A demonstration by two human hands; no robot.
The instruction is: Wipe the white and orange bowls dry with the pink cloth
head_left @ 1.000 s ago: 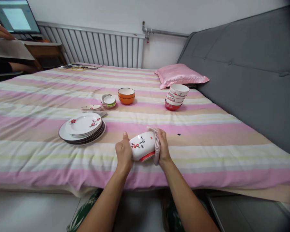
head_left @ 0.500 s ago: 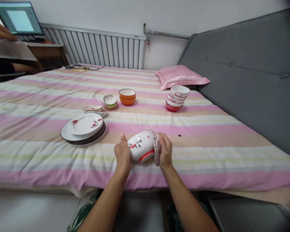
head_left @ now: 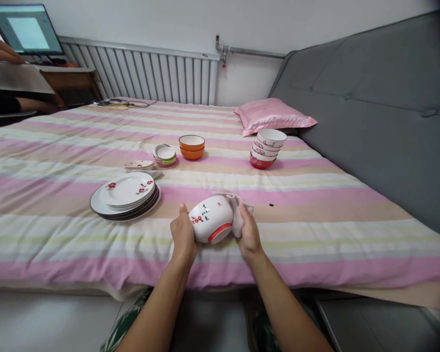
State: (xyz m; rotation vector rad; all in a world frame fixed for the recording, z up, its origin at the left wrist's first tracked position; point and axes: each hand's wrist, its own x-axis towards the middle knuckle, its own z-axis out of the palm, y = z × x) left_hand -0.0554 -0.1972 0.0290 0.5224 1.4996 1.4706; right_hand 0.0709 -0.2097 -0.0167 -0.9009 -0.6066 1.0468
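Note:
A white bowl (head_left: 212, 217) with red flowers, dark lettering and a red foot ring is tilted on its side above the near part of the bed. My left hand (head_left: 183, 233) grips it at the left, thumb up and most fingers hidden behind it. At the bowl's right side, a pale pink cloth (head_left: 237, 210) is pressed against it. My right hand (head_left: 250, 232) is closed on that cloth, with its fingertips partly covered. Left of my hands lies a stack of white plates (head_left: 130, 190) with dark rims and red flowers.
Farther back on the striped bed (head_left: 315, 215) are small dishes (head_left: 165, 152), orange bowls (head_left: 191, 146) and a leaning stack of bowls (head_left: 266, 149). A pink pillow (head_left: 275, 115) lies by the grey headboard (head_left: 370, 98). Another person's arm (head_left: 3, 51) shows at a desk far left.
The cloth has shifted and spread along the bowl's right rim as my right hand moved with it. The bowl has turned slightly, showing more of its foot.

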